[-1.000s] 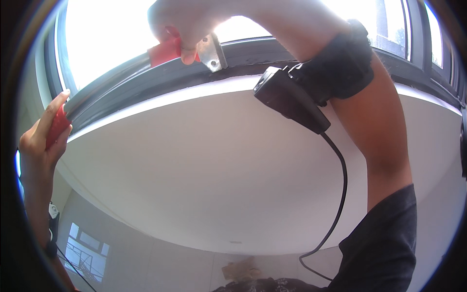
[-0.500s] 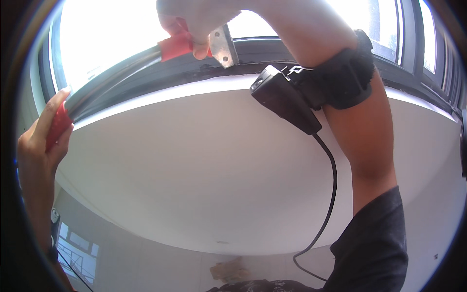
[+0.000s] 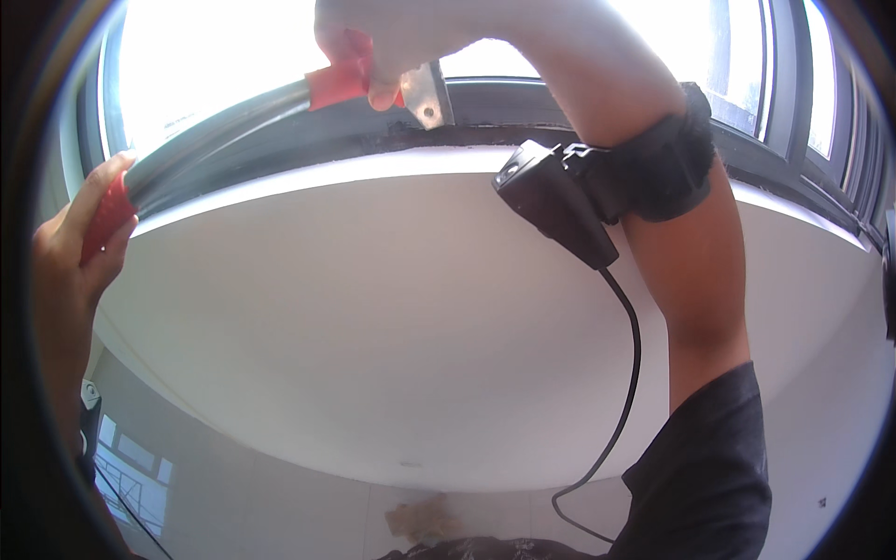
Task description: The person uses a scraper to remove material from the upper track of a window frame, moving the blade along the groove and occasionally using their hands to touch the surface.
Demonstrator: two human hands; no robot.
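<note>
A long silver metal tube with red ends point(image 3: 219, 131) slants up from left to right in front of the window frame; its exact kind I cannot make out. My left hand point(image 3: 70, 243) is wrapped round the red lower end at the far left. At the top, my right hand point(image 3: 397, 42) grips the red upper part, fingers curled over it and partly washed out by the glare. Beside those fingers a flat metal plate with holes point(image 3: 427, 98) sticks downward. A black strap with a black boxy device point(image 3: 560, 201) is around my right forearm.
Behind the tube runs a dark window frame point(image 3: 504, 103) with bright glass. Below it lies a white sill edge point(image 3: 373, 166) and a broad pale surface point(image 3: 373, 317). A black cable point(image 3: 635, 364) hangs from the wrist device. A brownish patch point(image 3: 425, 518) shows at the bottom.
The view has shifted slightly. My right forearm and its device sit a little lower, while the tube's left end and my left hand appear slightly higher. Both hands keep their grip.
</note>
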